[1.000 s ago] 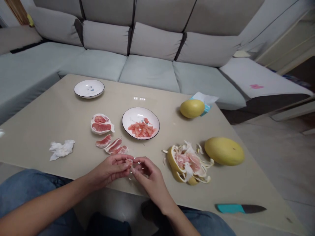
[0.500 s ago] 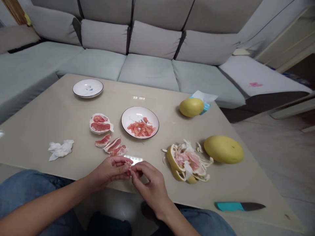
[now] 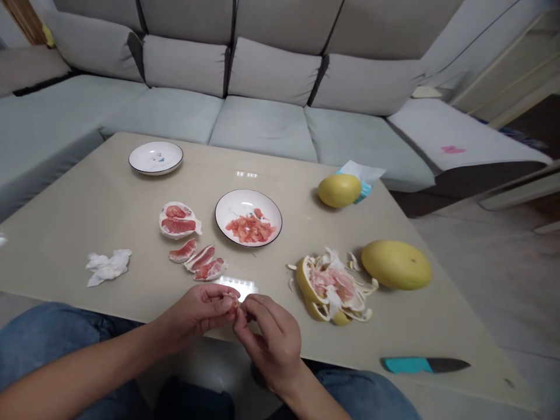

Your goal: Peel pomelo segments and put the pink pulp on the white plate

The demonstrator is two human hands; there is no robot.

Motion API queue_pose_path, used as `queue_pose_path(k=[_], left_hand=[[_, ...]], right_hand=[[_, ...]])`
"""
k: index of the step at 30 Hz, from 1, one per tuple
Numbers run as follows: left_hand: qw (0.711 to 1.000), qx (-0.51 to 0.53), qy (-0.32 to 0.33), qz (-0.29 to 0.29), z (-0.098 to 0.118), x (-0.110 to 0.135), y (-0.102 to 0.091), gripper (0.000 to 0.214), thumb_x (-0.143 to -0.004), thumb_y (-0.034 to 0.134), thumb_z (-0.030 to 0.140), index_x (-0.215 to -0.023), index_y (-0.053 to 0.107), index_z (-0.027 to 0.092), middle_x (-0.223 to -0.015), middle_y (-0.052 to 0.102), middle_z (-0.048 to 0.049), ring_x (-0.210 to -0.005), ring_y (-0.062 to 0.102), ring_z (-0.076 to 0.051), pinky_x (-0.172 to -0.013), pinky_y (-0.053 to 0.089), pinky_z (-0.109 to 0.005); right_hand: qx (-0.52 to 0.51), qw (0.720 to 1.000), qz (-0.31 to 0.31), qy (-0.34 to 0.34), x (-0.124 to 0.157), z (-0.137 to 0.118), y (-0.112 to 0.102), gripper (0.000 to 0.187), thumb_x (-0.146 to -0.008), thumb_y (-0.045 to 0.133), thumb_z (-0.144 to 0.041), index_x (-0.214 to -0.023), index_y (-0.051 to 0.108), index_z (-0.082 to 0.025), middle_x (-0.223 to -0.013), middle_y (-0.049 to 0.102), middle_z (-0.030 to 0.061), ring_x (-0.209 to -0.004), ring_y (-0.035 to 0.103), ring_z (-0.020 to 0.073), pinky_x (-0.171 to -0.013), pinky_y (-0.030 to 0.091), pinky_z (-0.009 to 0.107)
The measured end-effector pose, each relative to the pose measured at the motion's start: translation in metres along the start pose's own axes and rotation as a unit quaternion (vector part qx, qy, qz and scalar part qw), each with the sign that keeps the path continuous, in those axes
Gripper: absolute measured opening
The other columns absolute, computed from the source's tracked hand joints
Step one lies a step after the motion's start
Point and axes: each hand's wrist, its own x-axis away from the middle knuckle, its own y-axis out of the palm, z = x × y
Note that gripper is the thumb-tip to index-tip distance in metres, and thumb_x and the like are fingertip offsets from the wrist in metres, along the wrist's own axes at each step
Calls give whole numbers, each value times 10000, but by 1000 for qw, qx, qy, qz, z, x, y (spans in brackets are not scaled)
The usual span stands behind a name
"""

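Note:
My left hand (image 3: pixel 210 308) grips a small pomelo piece (image 3: pixel 234 300) between thumb and fingers, above the table's near edge. Against the same piece, my right hand (image 3: pixel 269 332) has its thumb and index finger pinched together; what lies between those tips is too small to make out. Beyond the left hand lie several red pomelo segments (image 3: pixel 202 261) and a partly opened pomelo half (image 3: pixel 178 221). A white plate (image 3: pixel 227 201) farther back holds a heap of peeled pomelo flesh (image 3: pixel 250 228). To the right of my hands, yellow pomelo rind (image 3: pixel 308 291) holds pale membrane scraps (image 3: pixel 335 283).
A knife (image 3: pixel 424 366) with a turquoise handle lies near the front right edge. Whole pomelos (image 3: pixel 396 264) sit at right, one by a tissue pack (image 3: pixel 364 189). At left are a crumpled tissue (image 3: pixel 108 267) and another plate (image 3: pixel 156 157). A sofa (image 3: pixel 262 122) stands behind.
Both hands have dropped slightly toward me and to the right, still together at the pomelo piece. More of the segment nearest the left hand shows. The things on the table stay put.

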Motion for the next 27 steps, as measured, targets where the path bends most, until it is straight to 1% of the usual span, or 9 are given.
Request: queue_pose_path(k=[3, 7, 11, 12, 14, 17, 21, 24, 27], left_hand=[[1000, 7, 1, -5, -1, 3, 3, 206, -749, 777, 229, -919, 716, 128, -857, 674, -37, -824, 638, -128, -824, 486, -227], [1000, 23, 17, -3, -2, 7, 10, 164, -753, 772, 211, -886, 717, 132, -837, 669, -22, -803, 630, -116, -814, 484, -220], [999, 27, 32, -19, -3, 9, 13, 185, -769, 758, 225, -919, 714, 125, -868, 687, -47, -839, 639, -138, -825, 487, -229], [999, 25, 33, -24, -3, 9, 13, 188, -774, 754, 226, -925, 711, 124, -874, 689, -54, -854, 641, -145, -827, 488, -231], [999, 21, 31, -21, -4, 9, 10, 181, -777, 751, 220, -928, 704, 131, -884, 682, -52, -873, 639, -147, -827, 489, -231], [999, 30, 15, -5, -4, 8, 5, 211, -773, 755, 217, -969, 694, 167, -916, 664, -29, -872, 631, -130, -859, 490, -251], [999, 42, 14, -1, -4, 6, 1, 309, -772, 760, 235, -1066, 674, 202, -887, 658, -13, -842, 630, -114, -878, 491, -271], [999, 24, 18, 17, -4, 5, 0, 249, -774, 757, 255, -1003, 689, 187, -830, 660, -9, -785, 622, -104, -830, 495, -246], [1000, 16, 16, 22, -5, 3, -1, 216, -765, 762, 281, -937, 690, 172, -798, 654, -5, -753, 613, -101, -792, 495, -232]], right_hand=[[-2, 1000, 5, -6, -1, -1, -2, 147, -839, 533, -69, -868, 578, -207, -715, 621, 42, -655, 566, 158, -605, 475, 273], [-16, 1000, 7, 0, -3, -5, -4, 154, -831, 538, -54, -828, 563, -206, -684, 597, 31, -639, 545, 153, -589, 460, 266], [-49, 999, 16, 18, -6, -8, -7, 160, -822, 545, -42, -809, 552, -202, -680, 579, 24, -633, 534, 146, -581, 455, 259], [-62, 998, 12, 28, -7, -8, -8, 156, -823, 547, -48, -807, 553, -202, -684, 578, 21, -631, 536, 143, -577, 456, 256], [-91, 995, -14, 48, -10, -7, -12, 138, -835, 545, -69, -819, 566, -204, -717, 597, 25, -643, 556, 142, -579, 469, 251], [-116, 990, -55, 59, -14, -2, -17, 125, -869, 537, -104, -891, 604, -208, -818, 653, 48, -714, 608, 153, -628, 509, 260], [-105, 992, -63, 41, -15, 2, -20, 189, -882, 552, -96, -1008, 632, -211, -909, 684, 60, -827, 648, 170, -729, 538, 287], [-75, 995, -64, 14, -13, 3, -20, 286, -887, 555, -97, -1129, 627, -230, -970, 703, 66, -872, 663, 180, -758, 552, 302], [-30, 997, -70, -20, -11, 2, -20, 319, -892, 547, -101, -1173, 627, -228, -962, 711, 77, -850, 664, 190, -715, 556, 310]])
